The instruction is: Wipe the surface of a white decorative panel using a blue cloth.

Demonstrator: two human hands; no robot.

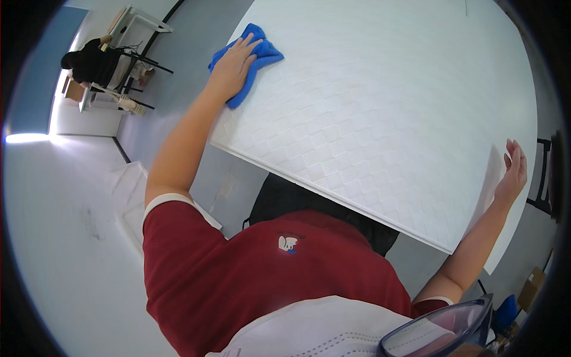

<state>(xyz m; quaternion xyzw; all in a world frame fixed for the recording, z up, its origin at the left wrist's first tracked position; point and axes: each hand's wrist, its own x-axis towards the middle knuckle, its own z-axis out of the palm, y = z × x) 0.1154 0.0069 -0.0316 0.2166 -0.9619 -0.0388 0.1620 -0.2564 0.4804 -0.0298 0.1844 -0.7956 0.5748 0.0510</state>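
Note:
My left hand (pixel 233 67) lies palm down on a blue cloth (pixel 267 52) at the far left edge of a white table (pixel 383 102). Its fingers are spread over the bunched cloth and press it to the tabletop; part of the cloth reaches the table's left edge. A faint woven pattern shows on the nearer part of the top. My right hand (pixel 513 172) is at the table's right side, its fingers slightly curled and holding nothing. Whether that hand touches the surface, I cannot tell.
A black chair (pixel 285 196) stands under the near table edge. Another black-framed chair (pixel 544 178) is at the right. Cardboard boxes (pixel 531 285) lie on the floor lower right. Far left, a person (pixel 96 64) in black sits at a desk. A white wall is at my left.

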